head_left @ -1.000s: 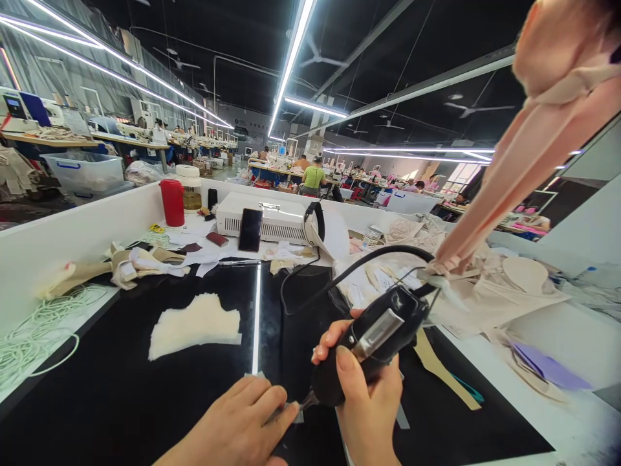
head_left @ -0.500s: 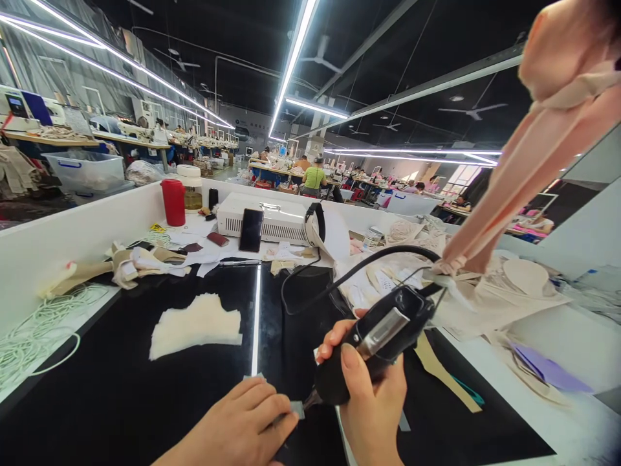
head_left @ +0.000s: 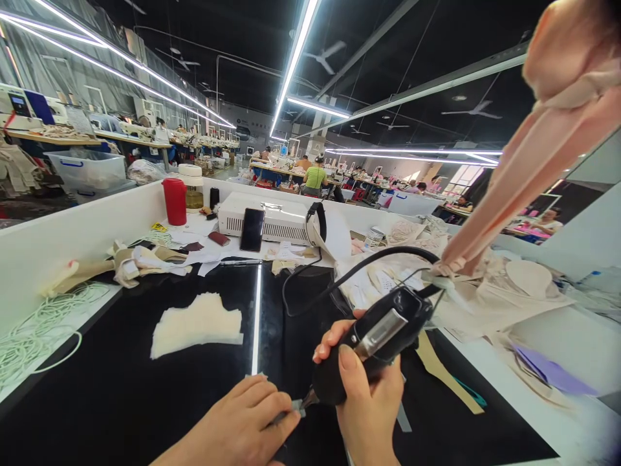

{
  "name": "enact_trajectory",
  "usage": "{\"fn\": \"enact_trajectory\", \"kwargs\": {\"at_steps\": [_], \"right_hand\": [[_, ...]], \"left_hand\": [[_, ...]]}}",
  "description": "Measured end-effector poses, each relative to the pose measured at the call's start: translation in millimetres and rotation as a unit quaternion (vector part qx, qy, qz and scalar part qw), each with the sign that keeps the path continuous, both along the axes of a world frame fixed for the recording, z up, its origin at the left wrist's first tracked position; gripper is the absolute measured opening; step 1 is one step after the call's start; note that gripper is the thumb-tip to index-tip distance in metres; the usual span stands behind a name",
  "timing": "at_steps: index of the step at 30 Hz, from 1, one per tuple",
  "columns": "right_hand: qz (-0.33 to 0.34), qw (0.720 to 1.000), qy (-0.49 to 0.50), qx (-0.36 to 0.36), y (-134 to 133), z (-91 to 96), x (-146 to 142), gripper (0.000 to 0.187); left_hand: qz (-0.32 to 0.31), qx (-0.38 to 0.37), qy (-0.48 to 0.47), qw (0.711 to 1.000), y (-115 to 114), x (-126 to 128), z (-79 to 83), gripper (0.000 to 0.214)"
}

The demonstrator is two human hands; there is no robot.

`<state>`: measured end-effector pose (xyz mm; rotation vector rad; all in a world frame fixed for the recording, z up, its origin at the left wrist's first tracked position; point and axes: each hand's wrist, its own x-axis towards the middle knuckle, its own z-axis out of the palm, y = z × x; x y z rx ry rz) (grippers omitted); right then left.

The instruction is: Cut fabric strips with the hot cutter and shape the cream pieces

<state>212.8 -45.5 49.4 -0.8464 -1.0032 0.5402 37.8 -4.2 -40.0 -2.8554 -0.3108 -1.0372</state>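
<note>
My right hand is wrapped around a black corded hand tool, whose metal tip points down and left at a small grey strip on the black work surface. My left hand pinches that grey strip, fingers closed against the tool tip. The tool's black cable loops back across the table. A cream fabric piece lies flat to the left of both hands.
White cord is piled at the left edge. A white machine, a phone and a red bottle stand at the back. Beige fabric parts heap at the right; pink fabric hangs above. Other workers sit far behind.
My hands and the tool have barely shifted; the tool tip stays at the grey strip that my left fingers hold.
</note>
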Motion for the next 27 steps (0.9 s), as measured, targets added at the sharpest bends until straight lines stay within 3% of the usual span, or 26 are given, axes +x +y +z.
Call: {"fn": "enact_trajectory", "kwargs": {"at_steps": [14,27], "right_hand": [[-0.048,0.999,0.003,-0.012,2.6,5.0,-1.4,0.032],[-0.033,0.999,0.015,-0.014,2.5,5.5,-1.2,0.033]], "left_hand": [[0.013,0.011,0.031,0.999,-1.0,-5.3,-3.3,0.045],[0.001,-0.015,0.012,1.000,1.2,-4.1,-4.2,0.044]]}}
